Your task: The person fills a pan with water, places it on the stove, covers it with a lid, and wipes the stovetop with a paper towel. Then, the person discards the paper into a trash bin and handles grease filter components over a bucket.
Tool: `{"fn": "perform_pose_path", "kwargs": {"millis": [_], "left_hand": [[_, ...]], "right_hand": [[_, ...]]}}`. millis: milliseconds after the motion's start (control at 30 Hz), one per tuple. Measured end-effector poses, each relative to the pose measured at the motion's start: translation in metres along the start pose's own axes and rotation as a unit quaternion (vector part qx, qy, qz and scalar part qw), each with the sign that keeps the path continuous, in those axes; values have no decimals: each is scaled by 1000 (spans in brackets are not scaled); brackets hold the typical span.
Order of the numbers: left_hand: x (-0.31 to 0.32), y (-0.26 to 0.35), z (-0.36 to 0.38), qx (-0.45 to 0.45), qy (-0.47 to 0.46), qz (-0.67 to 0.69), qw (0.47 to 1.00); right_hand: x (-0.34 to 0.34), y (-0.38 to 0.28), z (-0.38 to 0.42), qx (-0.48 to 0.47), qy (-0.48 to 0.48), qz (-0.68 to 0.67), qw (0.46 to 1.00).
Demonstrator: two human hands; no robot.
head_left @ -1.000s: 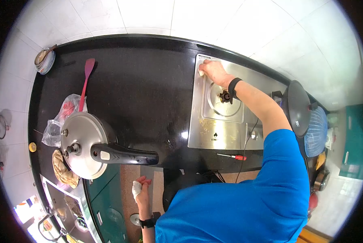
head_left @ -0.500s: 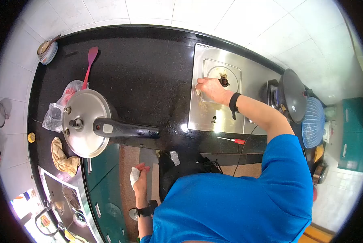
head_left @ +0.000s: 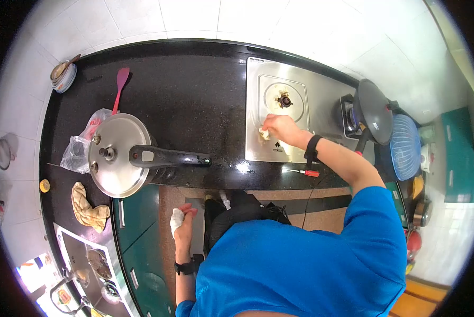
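My right hand (head_left: 285,129) is closed on a crumpled white tissue (head_left: 264,134), pressed to the steel cooktop (head_left: 255,98) near its front left corner. Brown grime rings the exposed burner (head_left: 284,101) just beyond that hand, with its grate and cap off. Low in front of the counter, my left hand (head_left: 184,226) keeps another white tissue (head_left: 177,219) in its grip, its fingertips partly stretched out. A screwdriver with a red handle (head_left: 311,173) lies on the counter edge below the cooktop.
A pressure cooker (head_left: 115,169) stands left, its handle pointing right. Behind it are a plastic bag (head_left: 78,153) and a pink spatula (head_left: 122,79). A black wok (head_left: 375,113) sits on the right burner beside a blue basket (head_left: 406,148). An oven mitt (head_left: 86,208) lies near the sink.
My right hand has moved with its tissue from beside the burner towards the cooktop's front edge. The head view has shifted slightly. My left hand stays low, still with its tissue.
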State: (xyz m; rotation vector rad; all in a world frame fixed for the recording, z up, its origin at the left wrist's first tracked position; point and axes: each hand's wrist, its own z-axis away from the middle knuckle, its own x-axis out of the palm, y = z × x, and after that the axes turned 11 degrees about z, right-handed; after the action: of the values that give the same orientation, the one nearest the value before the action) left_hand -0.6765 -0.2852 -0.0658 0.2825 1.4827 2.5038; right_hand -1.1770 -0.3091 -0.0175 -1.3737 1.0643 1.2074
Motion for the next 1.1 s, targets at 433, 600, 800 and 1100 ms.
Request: {"fn": "perform_pose_path", "kwargs": {"millis": [433,600,800,1100], "left_hand": [[-7,30,-38,4,-78,-9,997],[-24,27,-48,6,-84,5,996],[-30,33,-54,-5,-72,13,997],[-34,31,-66,4,-94,-5,996]], "right_hand": [[25,37,93,564,86,-113,813],[35,38,94,655,127,-200,718],[43,30,101,541,141,33,828],[37,-5,75,475,80,71,874]]}}
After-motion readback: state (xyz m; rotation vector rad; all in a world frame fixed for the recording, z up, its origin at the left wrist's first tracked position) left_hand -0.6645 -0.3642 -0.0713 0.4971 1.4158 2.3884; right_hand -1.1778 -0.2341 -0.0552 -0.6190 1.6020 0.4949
